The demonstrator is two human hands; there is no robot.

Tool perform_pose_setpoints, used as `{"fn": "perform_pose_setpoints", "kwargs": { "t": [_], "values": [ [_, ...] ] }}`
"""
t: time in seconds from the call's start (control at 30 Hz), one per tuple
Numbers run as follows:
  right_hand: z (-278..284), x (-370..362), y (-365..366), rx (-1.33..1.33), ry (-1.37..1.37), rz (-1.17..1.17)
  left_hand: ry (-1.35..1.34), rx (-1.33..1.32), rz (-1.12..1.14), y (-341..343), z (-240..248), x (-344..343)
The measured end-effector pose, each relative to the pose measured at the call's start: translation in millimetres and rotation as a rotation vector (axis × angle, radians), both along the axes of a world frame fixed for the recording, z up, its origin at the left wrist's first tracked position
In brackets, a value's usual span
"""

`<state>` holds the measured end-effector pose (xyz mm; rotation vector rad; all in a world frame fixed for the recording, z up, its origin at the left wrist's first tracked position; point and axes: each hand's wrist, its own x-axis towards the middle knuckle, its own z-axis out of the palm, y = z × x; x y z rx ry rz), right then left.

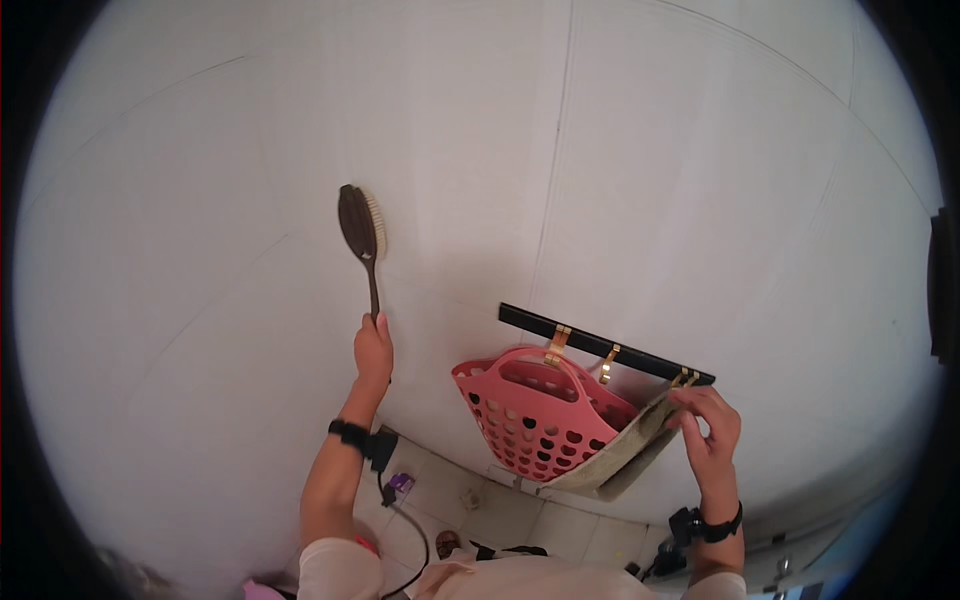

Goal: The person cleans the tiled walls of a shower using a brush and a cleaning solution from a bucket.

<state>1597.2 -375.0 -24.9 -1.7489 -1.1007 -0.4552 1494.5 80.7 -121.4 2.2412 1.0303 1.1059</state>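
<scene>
My left hand (374, 352) is wrapped round the handle of a long dark wooden bath brush (356, 222). The brush stands upright in front of the wall, its pale bristles facing right. At the right, my right hand (708, 420) pinches the upper corner of a grey-green towel (628, 458), close to the end hook of a black hook rail (600, 343). The towel hangs slanting from there, partly in front of a pink basket (520, 415) with round holes. That basket hangs by its handle from a gold hook (558, 345).
A bare gold hook (608, 364) sits between the basket and the towel. Below is a tiled floor (500, 515) with a small purple item (400, 484) on it. A cable (420, 530) runs down from the black device on my left wrist. A dark object (943, 285) juts in at the right edge.
</scene>
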Motion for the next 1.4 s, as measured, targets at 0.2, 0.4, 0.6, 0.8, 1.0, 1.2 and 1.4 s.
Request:
{"fn": "perform_pose_setpoints", "kwargs": {
  "t": [0.2,0.4,0.6,0.8,1.0,1.2,1.4],
  "values": [
    [13,-20,52,-0.050,0.011,-0.018,0.223,0.400,-0.441,-29,14,14],
    [22,-33,76,-0.054,-0.067,-0.048,0.239,0.580,-0.387,34,63,37],
    [18,-45,81,-0.097,0.067,-0.146,0.081,0.407,-0.278,30,95,37],
    [31,-46,90,-0.072,-0.050,-0.145,0.263,0.923,-0.759,-22,82,56],
    [30,-55,77,-0.037,-0.042,-0.175,0.049,0.841,-0.461,25,160,61],
    [27,-52,66,-0.034,-0.009,-0.199,0.165,0.981,-0.610,-1,131,69],
    [27,-60,71,-0.022,-0.096,-0.122,0.253,0.997,-0.576,2,127,65]
  ]
}}
